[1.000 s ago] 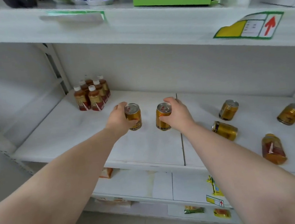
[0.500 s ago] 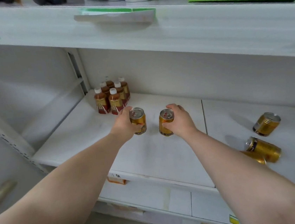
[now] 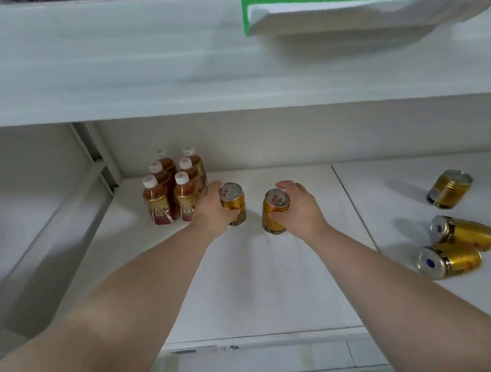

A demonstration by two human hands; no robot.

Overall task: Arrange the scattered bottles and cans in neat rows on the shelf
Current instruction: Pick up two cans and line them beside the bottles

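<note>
On the white shelf [image 3: 250, 292], the left hand [image 3: 210, 211] curls around an upright gold can [image 3: 234, 202], just right of 6 brown bottles [image 3: 174, 187] standing in 2 columns of 3 at the back left corner. The right hand [image 3: 298, 207] grips a second gold can [image 3: 275, 213], tilted slightly, near the first but apart from it. Whether either can's base touches the shelf cannot be told. Well apart, on the right, 3 loose cans [image 3: 463, 233] lie on their sides.
</note>
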